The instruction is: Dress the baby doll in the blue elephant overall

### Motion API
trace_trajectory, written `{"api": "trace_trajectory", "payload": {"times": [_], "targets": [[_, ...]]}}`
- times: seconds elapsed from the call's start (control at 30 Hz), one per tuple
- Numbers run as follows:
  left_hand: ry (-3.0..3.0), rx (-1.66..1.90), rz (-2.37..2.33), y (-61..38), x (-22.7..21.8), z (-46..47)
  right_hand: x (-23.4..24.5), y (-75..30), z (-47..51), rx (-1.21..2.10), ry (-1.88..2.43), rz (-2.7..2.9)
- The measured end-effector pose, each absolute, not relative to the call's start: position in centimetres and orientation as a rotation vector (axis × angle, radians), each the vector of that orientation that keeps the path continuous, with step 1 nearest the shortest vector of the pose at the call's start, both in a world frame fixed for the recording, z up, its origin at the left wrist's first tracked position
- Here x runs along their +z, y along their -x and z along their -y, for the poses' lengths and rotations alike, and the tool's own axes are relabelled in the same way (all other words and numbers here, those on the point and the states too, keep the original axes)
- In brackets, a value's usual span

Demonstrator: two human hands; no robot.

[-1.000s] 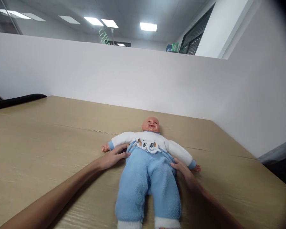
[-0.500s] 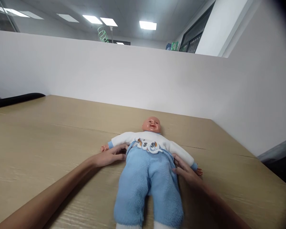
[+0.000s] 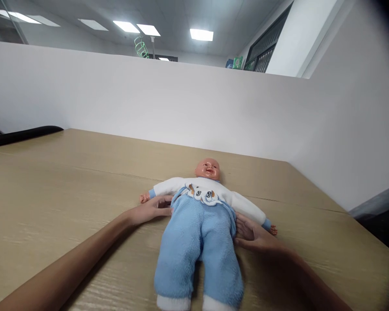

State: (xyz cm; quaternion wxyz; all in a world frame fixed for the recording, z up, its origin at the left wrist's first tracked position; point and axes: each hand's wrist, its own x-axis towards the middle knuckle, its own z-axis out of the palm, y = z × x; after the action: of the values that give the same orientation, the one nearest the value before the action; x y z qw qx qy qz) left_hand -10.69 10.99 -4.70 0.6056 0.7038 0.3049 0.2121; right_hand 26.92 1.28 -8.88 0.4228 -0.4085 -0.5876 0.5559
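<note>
A baby doll [image 3: 207,169] lies on its back on the wooden table [image 3: 68,181], head away from me. It wears a white top and fluffy blue trousers [image 3: 201,242] with white cuffs. My left hand [image 3: 149,210] lies on the table at the doll's left side, its stretched fingers touching the trousers' waist, just below the doll's small hand. My right hand [image 3: 251,233] rests against the other hip of the trousers, fingers apart and laid along the fabric, beside the doll's white sleeve.
White partition walls [image 3: 149,99] close off the table's far and right sides. A black chair back [image 3: 22,134] shows at the far left edge. The table's right edge drops away near a dark area [image 3: 382,224].
My right hand has slid a little toward me along the trousers' side and its fingers have spread. The left hand stays at the waist. The doll has hardly moved.
</note>
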Motion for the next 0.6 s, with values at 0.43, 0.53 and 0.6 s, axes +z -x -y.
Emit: {"api": "trace_trajectory", "payload": {"times": [0.43,0.53,0.6], "targets": [[-1.22,0.804,-0.785,8.2,-6.4,-10.1,-8.2,-22.6,-0.3,1.51,0.895,1.099],[-1.136,0.847,-0.799,7.6,-6.4,-9.8,-8.0,-21.9,-0.3,1.497,0.949,0.875],[-1.095,0.894,-0.837,7.2,-6.5,-9.3,-8.2,-21.9,-0.5,1.454,0.995,0.77]]}}
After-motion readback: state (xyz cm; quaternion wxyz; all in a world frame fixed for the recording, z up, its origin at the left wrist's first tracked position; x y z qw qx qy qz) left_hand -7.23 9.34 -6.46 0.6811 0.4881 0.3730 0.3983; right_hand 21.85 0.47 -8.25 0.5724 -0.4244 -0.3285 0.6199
